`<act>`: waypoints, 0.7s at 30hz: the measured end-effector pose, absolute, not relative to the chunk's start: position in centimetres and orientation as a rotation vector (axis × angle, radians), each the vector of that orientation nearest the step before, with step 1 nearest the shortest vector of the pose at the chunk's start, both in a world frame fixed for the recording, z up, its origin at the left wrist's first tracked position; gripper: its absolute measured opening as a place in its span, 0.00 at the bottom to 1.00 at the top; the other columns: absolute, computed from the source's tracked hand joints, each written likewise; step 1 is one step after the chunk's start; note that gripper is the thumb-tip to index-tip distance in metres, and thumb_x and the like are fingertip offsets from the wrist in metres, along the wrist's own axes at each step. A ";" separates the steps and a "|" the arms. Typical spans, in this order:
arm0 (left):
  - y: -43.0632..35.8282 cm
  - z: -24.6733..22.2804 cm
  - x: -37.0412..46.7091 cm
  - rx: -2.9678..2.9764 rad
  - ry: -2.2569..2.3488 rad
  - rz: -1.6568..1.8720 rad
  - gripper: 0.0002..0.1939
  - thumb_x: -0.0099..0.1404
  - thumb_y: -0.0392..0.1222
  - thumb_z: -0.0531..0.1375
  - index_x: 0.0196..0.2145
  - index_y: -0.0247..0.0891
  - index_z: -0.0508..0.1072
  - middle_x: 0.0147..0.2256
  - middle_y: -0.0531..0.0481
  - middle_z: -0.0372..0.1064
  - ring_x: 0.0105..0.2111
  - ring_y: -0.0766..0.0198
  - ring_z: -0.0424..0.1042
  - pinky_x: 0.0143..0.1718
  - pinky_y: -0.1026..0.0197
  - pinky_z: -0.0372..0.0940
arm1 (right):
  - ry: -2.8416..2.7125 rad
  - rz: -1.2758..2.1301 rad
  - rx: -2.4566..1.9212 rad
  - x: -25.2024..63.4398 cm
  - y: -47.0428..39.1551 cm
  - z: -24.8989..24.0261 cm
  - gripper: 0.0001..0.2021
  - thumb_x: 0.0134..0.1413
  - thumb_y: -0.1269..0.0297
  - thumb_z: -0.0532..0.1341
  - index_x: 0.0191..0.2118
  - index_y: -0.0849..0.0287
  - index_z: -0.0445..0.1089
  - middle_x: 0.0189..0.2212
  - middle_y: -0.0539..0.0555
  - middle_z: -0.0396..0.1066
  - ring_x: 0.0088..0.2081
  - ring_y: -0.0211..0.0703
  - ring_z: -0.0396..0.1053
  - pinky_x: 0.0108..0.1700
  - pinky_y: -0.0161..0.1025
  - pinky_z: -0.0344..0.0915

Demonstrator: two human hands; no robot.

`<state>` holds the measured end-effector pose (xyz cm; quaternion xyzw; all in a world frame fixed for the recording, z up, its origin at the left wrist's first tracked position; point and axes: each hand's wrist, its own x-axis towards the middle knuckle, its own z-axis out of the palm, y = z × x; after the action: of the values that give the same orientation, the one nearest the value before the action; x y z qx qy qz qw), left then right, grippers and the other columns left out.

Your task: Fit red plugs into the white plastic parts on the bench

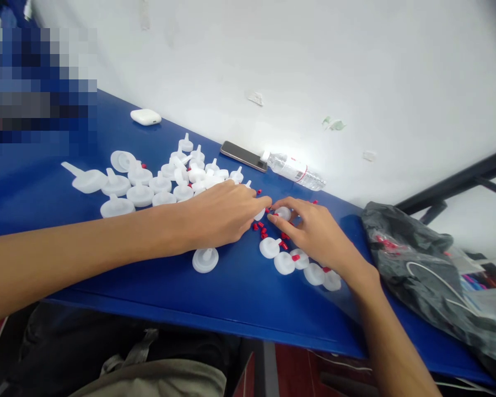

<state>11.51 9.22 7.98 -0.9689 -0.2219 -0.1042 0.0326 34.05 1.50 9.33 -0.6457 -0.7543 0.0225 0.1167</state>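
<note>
My left hand [227, 215] is closed, its fingers bent over a white nozzle cap [259, 213] that shows partly under the fingertips. Thumb and fingers of my right hand [310, 226] curl around another white nozzle cap [284, 213], with a bit of red at its tip. Small red tip caps [263, 232] lie loose between and below the hands. Below my right hand runs a row of white nozzle caps [284, 263], several with red tips. A single nozzle cap [205, 260] stands below my left wrist. Behind my left forearm is a pile of bare white nozzle caps [140, 195].
Against the wall, a phone [243, 156] and a clear bottle [295, 170] lie on the blue table [231, 309]. A white earbud case [145, 117] is at the back left. On the right sits a dark plastic bag [413, 264] with red pieces in it.
</note>
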 end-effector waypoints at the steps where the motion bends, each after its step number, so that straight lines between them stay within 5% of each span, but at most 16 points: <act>1: 9.2 8.0 11.5 -2.983 -0.680 -0.315 0.12 0.77 0.31 0.56 0.53 0.37 0.74 0.42 0.42 0.80 0.41 0.50 0.80 0.38 0.54 0.63 | -2.209 0.063 -1.891 34.1 1.5 9.3 0.12 0.75 0.52 0.61 0.51 0.51 0.77 0.42 0.51 0.81 0.35 0.48 0.76 0.41 0.46 0.64; 21: 9.0 7.8 11.4 -2.947 -0.655 -0.289 0.16 0.76 0.31 0.57 0.58 0.37 0.72 0.48 0.39 0.79 0.43 0.48 0.79 0.37 0.52 0.62 | -2.313 0.007 -1.933 34.3 0.9 9.9 0.11 0.74 0.54 0.61 0.52 0.51 0.78 0.44 0.54 0.83 0.40 0.51 0.79 0.41 0.46 0.66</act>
<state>11.43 8.96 7.79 -0.9703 -0.2155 -0.0951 0.0544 34.26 0.95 9.87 -0.6400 -0.7657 0.0024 0.0634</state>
